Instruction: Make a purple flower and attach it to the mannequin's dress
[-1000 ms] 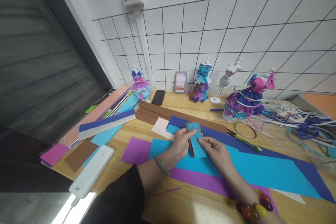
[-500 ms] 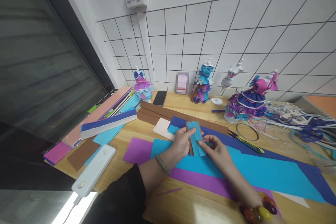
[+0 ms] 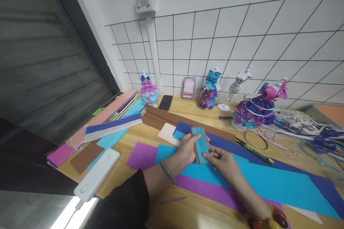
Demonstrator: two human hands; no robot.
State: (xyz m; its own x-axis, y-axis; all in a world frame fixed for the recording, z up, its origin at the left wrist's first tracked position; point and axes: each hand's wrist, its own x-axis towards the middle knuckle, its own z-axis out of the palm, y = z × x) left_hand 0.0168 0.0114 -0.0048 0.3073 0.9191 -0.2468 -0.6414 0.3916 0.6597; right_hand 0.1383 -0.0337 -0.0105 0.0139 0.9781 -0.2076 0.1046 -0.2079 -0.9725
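Observation:
My left hand (image 3: 187, 149) grips a small brown card (image 3: 197, 157) with a folded light-blue paper strip (image 3: 201, 144) laid over it, thumb pressed on top. From the right, my right hand (image 3: 221, 160) pinches the lower end of the same strip with fingers curled. Both hands hover just above a large light-blue sheet (image 3: 268, 179) that lies over purple paper (image 3: 141, 155) and dark-blue paper (image 3: 271, 161) on the wooden table (image 3: 193, 207).
Small mannequins in paper dresses (image 3: 209, 89) stand along the wire-grid wall, with a phone (image 3: 165, 102) and a card (image 3: 189, 87). Brown strips (image 3: 172, 116), a paper stack (image 3: 110, 114) and a white power bank (image 3: 96, 177) lie left. A utility knife (image 3: 255, 150), a ring (image 3: 255, 139) and ribbon scraps (image 3: 309, 128) sit right.
The view has tilted and shifted slightly. My right hand has slid down towards the strip's lower end, and the strip now looks narrower on the card. My left hand keeps its grip.

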